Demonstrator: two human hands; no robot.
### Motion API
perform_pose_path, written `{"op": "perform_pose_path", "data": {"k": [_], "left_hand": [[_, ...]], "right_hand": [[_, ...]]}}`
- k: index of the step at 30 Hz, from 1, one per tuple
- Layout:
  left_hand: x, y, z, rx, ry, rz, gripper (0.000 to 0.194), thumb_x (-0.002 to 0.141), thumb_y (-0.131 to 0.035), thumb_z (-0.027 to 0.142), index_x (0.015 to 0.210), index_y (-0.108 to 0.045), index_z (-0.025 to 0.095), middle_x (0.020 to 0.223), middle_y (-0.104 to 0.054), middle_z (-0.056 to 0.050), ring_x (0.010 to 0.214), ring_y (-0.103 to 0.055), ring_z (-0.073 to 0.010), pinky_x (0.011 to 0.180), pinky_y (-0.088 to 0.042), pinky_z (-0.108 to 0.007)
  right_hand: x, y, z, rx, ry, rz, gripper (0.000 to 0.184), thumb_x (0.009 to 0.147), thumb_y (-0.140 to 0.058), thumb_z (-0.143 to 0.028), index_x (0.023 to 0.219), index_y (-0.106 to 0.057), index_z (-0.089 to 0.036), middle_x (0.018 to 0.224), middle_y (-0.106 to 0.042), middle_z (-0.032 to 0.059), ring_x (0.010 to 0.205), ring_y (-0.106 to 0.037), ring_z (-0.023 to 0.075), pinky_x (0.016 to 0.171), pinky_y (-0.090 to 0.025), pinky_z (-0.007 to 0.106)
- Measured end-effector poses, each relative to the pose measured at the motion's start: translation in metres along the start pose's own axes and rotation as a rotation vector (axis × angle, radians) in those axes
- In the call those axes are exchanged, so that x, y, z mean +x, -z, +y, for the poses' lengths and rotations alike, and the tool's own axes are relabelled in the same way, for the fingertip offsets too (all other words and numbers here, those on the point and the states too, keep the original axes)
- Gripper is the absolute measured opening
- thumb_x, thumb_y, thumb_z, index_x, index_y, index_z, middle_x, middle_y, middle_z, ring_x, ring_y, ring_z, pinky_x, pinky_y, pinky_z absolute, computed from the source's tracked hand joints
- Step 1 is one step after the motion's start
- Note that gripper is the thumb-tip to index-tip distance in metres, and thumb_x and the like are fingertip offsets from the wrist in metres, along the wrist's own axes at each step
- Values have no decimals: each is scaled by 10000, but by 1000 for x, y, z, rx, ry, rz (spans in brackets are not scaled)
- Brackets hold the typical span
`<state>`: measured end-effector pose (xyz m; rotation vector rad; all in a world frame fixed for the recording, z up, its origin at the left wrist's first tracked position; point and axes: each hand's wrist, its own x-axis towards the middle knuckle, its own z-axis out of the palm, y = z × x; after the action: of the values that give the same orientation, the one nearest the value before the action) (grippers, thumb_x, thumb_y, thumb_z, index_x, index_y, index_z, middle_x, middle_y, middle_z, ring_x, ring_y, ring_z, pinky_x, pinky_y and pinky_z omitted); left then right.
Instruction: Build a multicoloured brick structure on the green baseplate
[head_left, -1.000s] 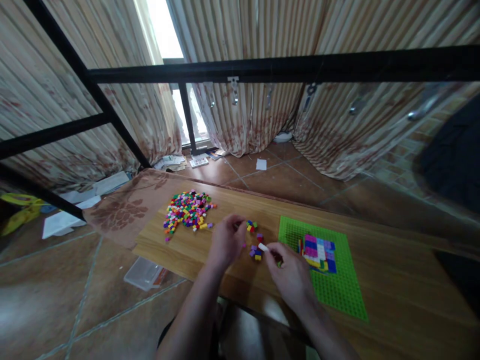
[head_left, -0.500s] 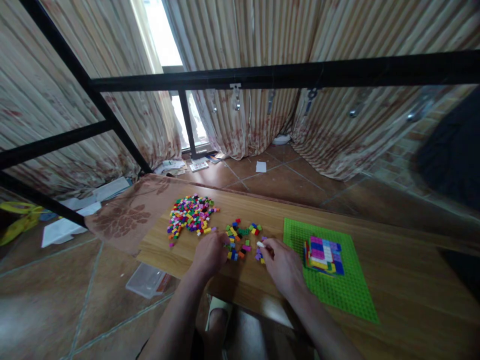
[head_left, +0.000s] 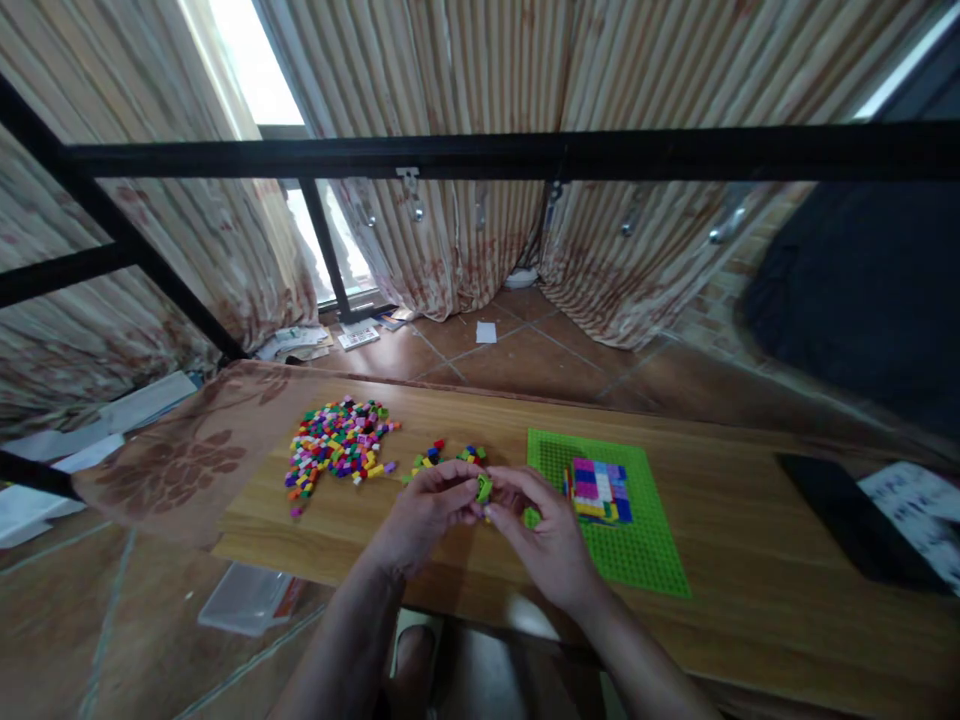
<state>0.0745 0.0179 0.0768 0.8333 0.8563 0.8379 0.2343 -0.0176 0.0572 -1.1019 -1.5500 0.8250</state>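
Both hands meet above the tabletop, fingertips closed together. Between them shows a lime-green toy brick point(head_left: 484, 488). My left hand point(head_left: 424, 515) pinches it from the left, while my right hand point(head_left: 546, 535) has its thumb and fingers on the other side. Behind the fingers lie small loose bricks point(head_left: 436, 452), partly covered by the hands. Right of my right hand is a green baseplate point(head_left: 637, 560), and on it sits a layered block of joined bricks point(head_left: 600, 490) in purple, white, blue and yellow.
A large heap of mixed small bricks point(head_left: 337, 440) spreads on the left of the wooden table point(head_left: 450, 600). A dark flat object point(head_left: 832, 510) and a printed sheet point(head_left: 915, 510) lie at the right. Below the table's left side is a clear plastic box point(head_left: 244, 598).
My left hand has moved right from the loose bricks to meet my right hand. A green brick now shows between them; the white piece in my right fingers is out of sight. The view has turned right.
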Motion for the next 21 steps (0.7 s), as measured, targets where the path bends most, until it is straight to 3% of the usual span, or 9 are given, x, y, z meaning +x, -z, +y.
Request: {"op": "perform_pose_path", "data": {"k": [4,8,13,17,21], "left_hand": [[7,-19,-14,-136,61,-25,298,645,-800,263,885,-677,135,757,-634,-13,619,-546,-64,576,-427,-171],[11,-39,-25,-197,116,-77,260,640,-803,235,847,-680,136,742,-641,-10,619,-548,-62,573,-418,-165],[13,-68,-36,-127,163,-130,240,639,-791,256,811,-680,131,689,-625,1,604,-536,-66,567,-395,-174],[19,-80,-39,53,129,-82,266,670,-752,317,847,-672,136,689,-649,-8,553,-487,-61,515,-333,-179],[30,-85,-38,255,23,46,214,698,-688,315,818,-660,140,708,-685,-22,564,-486,-78,528,-333,-196]], "right_hand": [[-6,14,-3,-48,56,46,276,857,-614,-225,1126,-637,-281,992,-607,29,820,-585,144,706,-495,272],[-18,33,-1,-252,133,42,344,858,-608,-213,1198,-600,-269,1095,-588,61,951,-589,174,838,-505,328],[-39,60,4,-453,197,35,390,891,-565,-244,1279,-537,-273,1163,-588,81,1072,-577,202,893,-511,353],[-45,91,6,-493,104,132,335,908,-532,-282,1240,-568,-261,1103,-620,73,1005,-609,197,864,-519,345],[-40,125,16,-528,-110,348,321,879,-548,-357,1164,-610,-221,928,-653,56,794,-622,187,748,-528,352]]}}
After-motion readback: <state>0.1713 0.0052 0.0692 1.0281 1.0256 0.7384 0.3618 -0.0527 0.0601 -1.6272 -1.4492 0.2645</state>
